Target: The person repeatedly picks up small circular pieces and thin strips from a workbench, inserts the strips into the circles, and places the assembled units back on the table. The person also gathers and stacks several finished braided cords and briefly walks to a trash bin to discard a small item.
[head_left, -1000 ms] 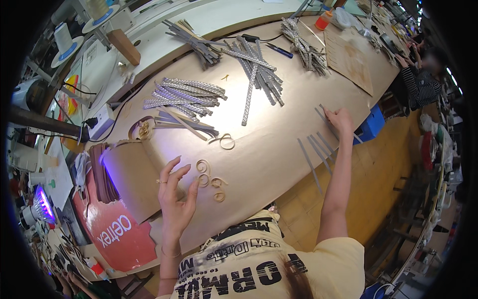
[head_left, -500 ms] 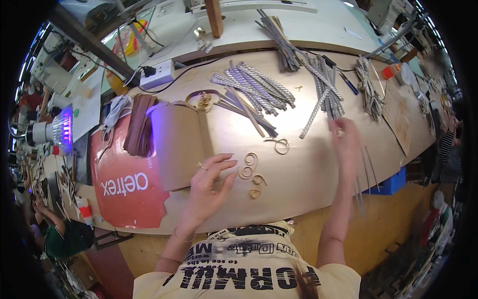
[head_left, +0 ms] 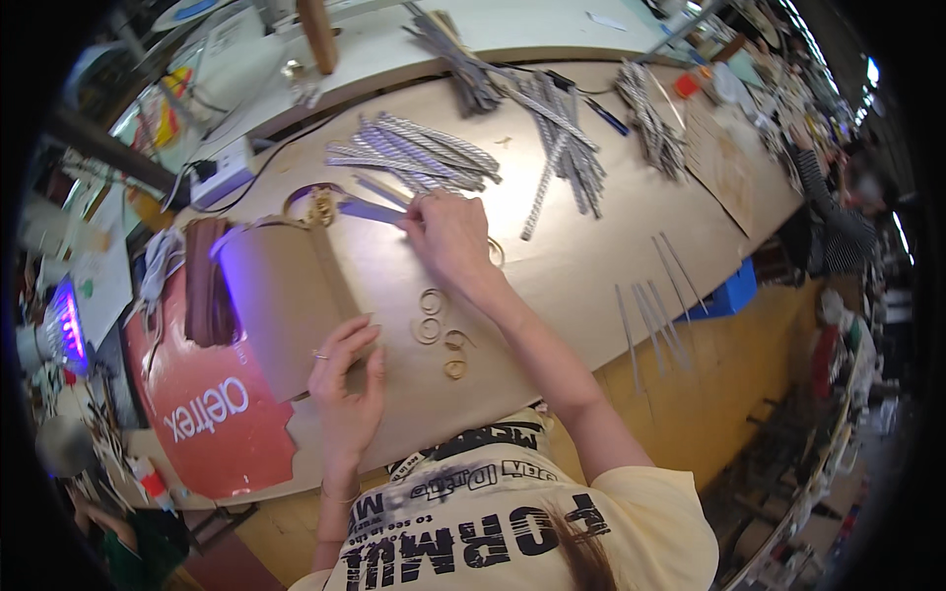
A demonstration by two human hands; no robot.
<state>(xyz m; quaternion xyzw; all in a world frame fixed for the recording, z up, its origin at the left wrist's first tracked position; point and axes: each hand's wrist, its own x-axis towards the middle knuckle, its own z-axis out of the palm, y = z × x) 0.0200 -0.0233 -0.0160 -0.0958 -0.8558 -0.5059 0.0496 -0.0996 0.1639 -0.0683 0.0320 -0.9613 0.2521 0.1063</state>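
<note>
Right hand [head_left: 450, 239] at flat strips [head_left: 371, 211], fingers blurred, can't tell if gripping; left hand [head_left: 350, 382] loosely open by the brown panel [head_left: 279, 305].

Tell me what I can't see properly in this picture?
Grey strips: head view, the right hand covers their ends, so its grip can't be told.
Tan curl: head view, partly behind that hand.
Co-worker in green: head view, cut off by the dark rim.
Shiny bits by the wooden post: head view, too small to name.
</note>
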